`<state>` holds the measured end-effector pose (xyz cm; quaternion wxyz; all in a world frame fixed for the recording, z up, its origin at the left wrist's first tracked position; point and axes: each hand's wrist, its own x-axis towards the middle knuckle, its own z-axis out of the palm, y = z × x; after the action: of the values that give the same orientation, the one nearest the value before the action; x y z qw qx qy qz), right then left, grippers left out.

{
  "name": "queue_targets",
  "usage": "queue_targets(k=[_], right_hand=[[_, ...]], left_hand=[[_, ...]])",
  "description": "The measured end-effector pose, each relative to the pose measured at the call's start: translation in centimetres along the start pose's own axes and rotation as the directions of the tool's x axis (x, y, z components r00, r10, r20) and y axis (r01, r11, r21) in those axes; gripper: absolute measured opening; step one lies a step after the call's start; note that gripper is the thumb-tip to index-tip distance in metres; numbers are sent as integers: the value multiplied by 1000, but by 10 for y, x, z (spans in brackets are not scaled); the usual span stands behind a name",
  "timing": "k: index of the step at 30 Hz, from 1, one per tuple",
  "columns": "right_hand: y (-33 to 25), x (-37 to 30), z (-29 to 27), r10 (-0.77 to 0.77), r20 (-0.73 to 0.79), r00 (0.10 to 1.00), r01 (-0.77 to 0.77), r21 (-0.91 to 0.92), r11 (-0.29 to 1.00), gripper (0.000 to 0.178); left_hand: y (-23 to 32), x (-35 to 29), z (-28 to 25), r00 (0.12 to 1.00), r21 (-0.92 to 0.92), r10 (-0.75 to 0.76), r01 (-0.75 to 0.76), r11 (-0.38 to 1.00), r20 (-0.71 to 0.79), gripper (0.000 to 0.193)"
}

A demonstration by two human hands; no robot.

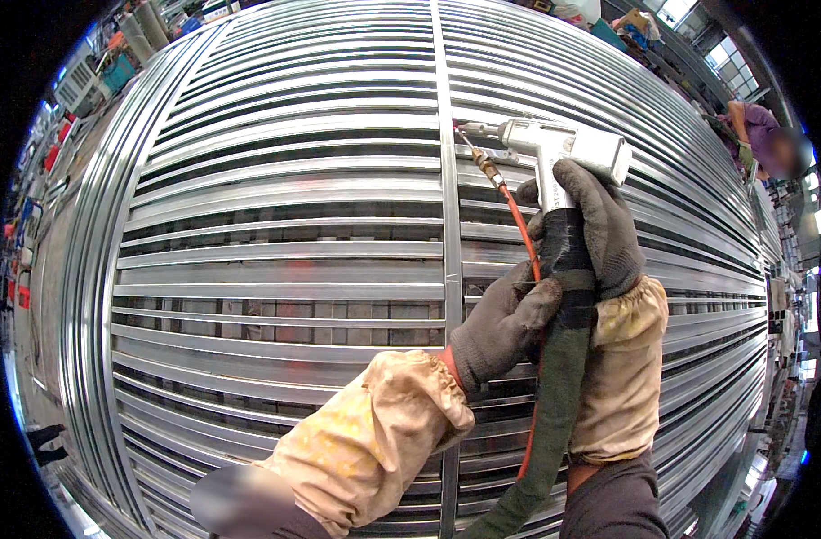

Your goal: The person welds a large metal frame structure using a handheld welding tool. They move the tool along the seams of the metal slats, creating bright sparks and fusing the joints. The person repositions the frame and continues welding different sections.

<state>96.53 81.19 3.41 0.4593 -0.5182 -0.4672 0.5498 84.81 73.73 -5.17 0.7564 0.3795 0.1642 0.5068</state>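
Note:
A white pistol-shaped welding gun (563,142) lies across the upper right of the metal grille, its narrow nozzle pointing left at the long middle bar (448,216). My gloved right hand (605,229) is closed around its handle, which is wrapped in black tape. Lower down, my gloved left hand (509,325) grips the taped start of the thick green-sleeved cable (559,386). A thin orange-red hose (521,225) with a brass fitting (488,167) runs beside the handle up to the nozzle. The nozzle tip appears to meet the bar; exact contact is too small to tell.
Rows of shiny metal slats (280,275) spread over the whole work area, with open gaps between them. Long rails (91,296) border the left side. Another person (765,144) in purple works at the far right edge. Clutter and equipment line the background.

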Motion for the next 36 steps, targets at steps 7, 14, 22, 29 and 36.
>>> queue_targets(k=[7, 14, 22, 29, 36], right_hand=[[1, 2, 0, -11, 15, 1000, 10, 16, 1000, 38], [0, 1, 2, 16, 17, 1000, -16, -3, 1000, 40], [15, 12, -15, -118, 97, 988, 127, -94, 987, 40], [6, 1, -5, -81, 58, 995, 83, -41, 996, 40], [0, -2, 2, -18, 7, 1000, 18, -22, 1000, 39]], left_hand=[[0, -2, -4, 999, -19, -24, 25, 999, 47, 41], [1, -1, 1, 999, -23, 38, -38, 999, 31, 41], [-1, -3, 1, 999, -45, -48, 49, 998, 26, 42], [1, -1, 1, 999, -16, 35, -34, 999, 31, 45], [4, -3, 4, 1000, -58, -9, 9, 998, 2, 47]])
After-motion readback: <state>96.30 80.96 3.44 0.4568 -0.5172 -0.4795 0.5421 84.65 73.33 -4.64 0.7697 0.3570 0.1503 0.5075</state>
